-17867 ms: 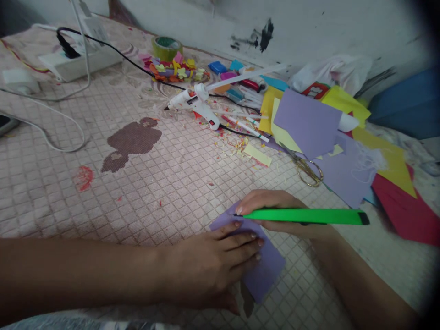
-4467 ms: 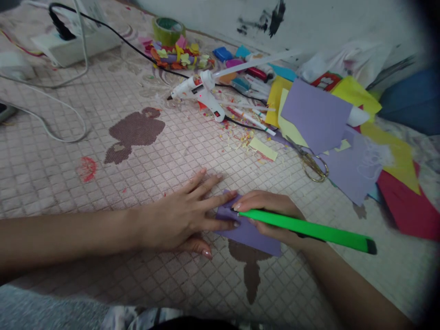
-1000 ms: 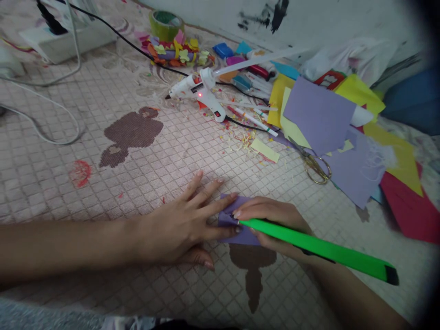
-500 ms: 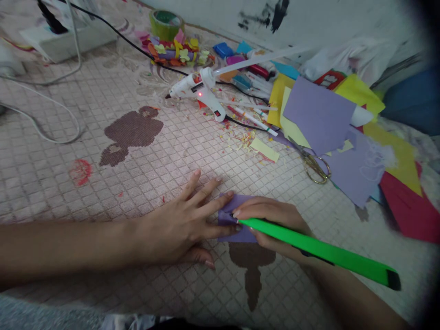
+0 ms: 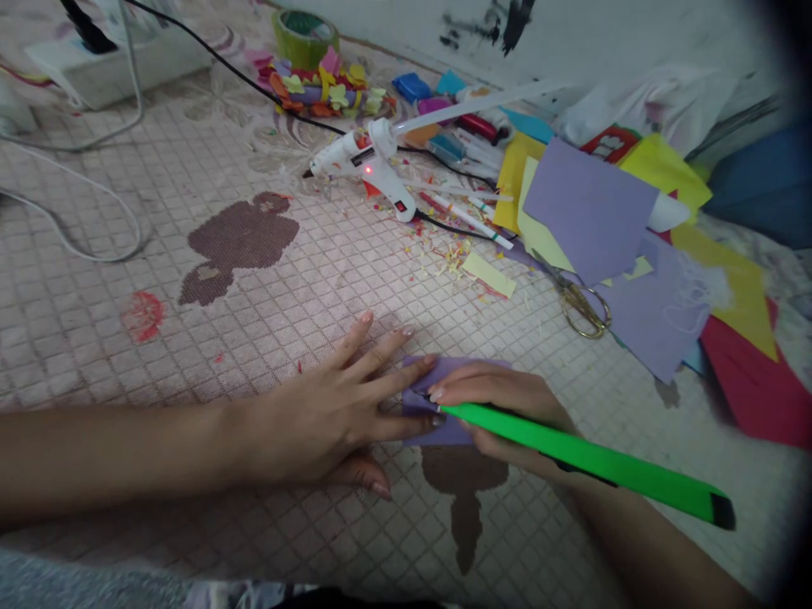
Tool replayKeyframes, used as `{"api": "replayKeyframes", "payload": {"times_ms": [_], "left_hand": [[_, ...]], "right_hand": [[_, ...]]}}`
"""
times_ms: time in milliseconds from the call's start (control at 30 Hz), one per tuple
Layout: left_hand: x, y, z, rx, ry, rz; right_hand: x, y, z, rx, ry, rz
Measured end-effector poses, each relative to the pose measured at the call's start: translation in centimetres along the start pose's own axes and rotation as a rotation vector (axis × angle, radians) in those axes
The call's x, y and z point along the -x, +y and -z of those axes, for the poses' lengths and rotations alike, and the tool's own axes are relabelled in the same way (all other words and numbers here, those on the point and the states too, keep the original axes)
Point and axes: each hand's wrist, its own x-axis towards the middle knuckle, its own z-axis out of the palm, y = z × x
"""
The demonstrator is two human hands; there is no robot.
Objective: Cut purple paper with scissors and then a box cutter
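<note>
Tool (image 5: 596,461) gripped in R hand (image 5: 513,414) fingers, tip pts L at purple ppr (image 5: 447,434), axis slants lower-R; L hand (image 5: 323,410) fingers spread.

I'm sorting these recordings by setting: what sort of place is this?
Probably a craft spot in a home, though the view doesn't settle whose room it is. A glue gun and scissors lie on a patterned cloth, near loose coloured paper.

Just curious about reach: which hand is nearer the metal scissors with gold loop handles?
Right. The right hand is nearside and left of the scissors; the left hand lies farther left.
</note>
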Motion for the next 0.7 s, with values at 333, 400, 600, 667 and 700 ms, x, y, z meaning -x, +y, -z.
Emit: {"api": "replayKeyframes", "payload": {"times_ms": [333,400,600,667,700], "left_hand": [[-0.24,0.09,0.13,0.038,-0.017,-0.005],[-0.19,0.00,0.34,0.053,-0.030,-0.019],[-0.02,-0.11,0.21,0.073,-0.017,-0.015],[-0.05,-0.09,0.11,0.068,-0.016,-0.010],[-0.08,-0.08,0.09,0.064,-0.017,-0.007]], "right_hand": [[0.42,0.73,-0.21,-0.059,0.010,-0.035],[0.45,0.82,-0.20,-0.073,0.022,-0.044],[0.33,0.69,0.02,-0.109,0.007,-0.041],[0.34,0.70,0.12,-0.117,-0.004,-0.048],[0.36,0.72,0.15,-0.120,-0.012,-0.054]]}}
